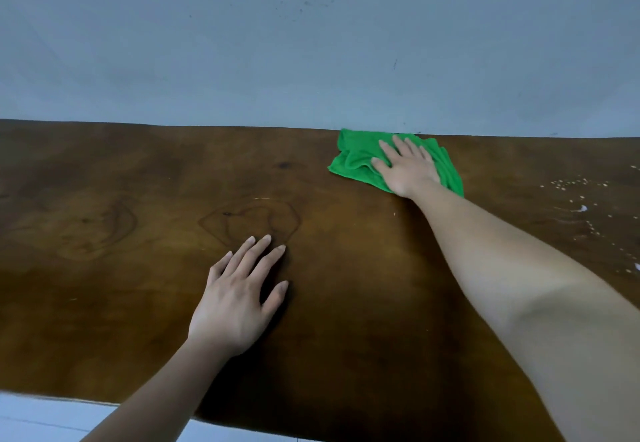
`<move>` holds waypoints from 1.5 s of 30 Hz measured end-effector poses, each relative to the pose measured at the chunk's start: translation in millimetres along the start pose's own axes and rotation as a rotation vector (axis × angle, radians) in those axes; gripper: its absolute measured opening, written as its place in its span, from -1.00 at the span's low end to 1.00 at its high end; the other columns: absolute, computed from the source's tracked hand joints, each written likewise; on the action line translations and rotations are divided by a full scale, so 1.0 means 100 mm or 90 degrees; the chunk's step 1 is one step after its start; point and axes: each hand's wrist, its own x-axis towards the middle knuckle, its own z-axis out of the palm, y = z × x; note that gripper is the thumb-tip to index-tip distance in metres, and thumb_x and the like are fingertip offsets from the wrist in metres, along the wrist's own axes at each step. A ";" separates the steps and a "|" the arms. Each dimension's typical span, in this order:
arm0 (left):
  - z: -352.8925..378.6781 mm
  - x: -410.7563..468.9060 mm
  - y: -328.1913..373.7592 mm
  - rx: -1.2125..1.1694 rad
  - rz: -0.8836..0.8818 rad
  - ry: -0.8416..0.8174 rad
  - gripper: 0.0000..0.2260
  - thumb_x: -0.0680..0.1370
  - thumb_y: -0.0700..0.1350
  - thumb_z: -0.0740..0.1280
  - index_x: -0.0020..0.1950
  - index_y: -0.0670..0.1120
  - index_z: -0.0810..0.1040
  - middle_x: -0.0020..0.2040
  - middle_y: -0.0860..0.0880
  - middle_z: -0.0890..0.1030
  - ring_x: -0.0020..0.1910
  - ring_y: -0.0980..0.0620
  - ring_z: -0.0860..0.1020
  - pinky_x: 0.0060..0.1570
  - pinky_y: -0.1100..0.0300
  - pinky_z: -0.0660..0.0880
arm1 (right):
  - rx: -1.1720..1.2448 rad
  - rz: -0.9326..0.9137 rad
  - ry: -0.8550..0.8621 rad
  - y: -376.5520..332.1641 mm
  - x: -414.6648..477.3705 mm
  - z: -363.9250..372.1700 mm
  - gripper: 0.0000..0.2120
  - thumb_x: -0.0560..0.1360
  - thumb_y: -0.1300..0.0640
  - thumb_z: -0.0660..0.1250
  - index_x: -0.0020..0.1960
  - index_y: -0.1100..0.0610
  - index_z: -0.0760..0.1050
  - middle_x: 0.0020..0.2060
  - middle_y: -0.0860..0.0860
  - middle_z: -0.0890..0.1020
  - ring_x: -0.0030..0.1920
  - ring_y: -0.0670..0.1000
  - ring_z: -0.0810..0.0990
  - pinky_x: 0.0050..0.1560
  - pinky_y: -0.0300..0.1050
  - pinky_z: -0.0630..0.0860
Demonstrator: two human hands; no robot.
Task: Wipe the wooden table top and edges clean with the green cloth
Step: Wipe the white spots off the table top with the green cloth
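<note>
A dark brown wooden table top [121, 199] fills the lower half of the view. A crumpled green cloth [353, 159] lies at the table's far edge, right of centre, against the wall. My right hand [407, 169] presses flat on the cloth with fingers spread, arm stretched forward. My left hand [239, 299] rests palm down on the bare wood near the middle, fingers apart, holding nothing.
A pale blue-grey wall [311, 43] runs right behind the table's far edge. White specks and smears [585, 209] dot the wood at the far right. The table's near edge [86, 400] shows at lower left, with light floor below it.
</note>
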 end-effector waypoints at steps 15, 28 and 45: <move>0.06 0.02 -0.04 0.005 0.011 0.015 -0.28 0.68 0.45 -0.24 0.77 0.20 0.13 0.79 0.10 0.11 0.78 0.02 0.00 0.73 -0.15 0.05 | -0.005 0.042 0.023 -0.68 -2.05 0.66 -0.25 0.66 -0.43 -0.40 0.77 -0.16 -0.21 0.77 -0.02 -0.19 0.76 0.11 -0.25 0.72 0.24 -0.23; 0.06 -0.03 -0.08 -0.021 0.038 0.013 -0.32 0.69 0.39 -0.15 0.76 0.16 0.19 0.78 0.05 0.16 0.78 -0.01 0.03 0.70 -0.19 0.05 | 0.016 -0.138 0.032 -1.17 -3.37 0.94 -0.34 0.75 -0.36 -0.24 0.79 -0.15 -0.08 0.78 -0.05 -0.10 0.76 0.06 -0.22 0.72 0.18 -0.24; 0.15 -0.04 1.56 -0.034 0.077 -0.002 -0.41 0.73 0.30 0.15 0.74 0.14 0.25 0.77 0.04 0.20 0.76 -0.03 0.11 0.66 -0.21 0.17 | 0.039 -0.048 0.060 1.14 -3.54 0.66 -0.27 0.68 -0.49 -0.30 0.77 -0.23 -0.09 0.77 -0.13 -0.13 0.75 -0.04 -0.25 0.73 0.11 -0.25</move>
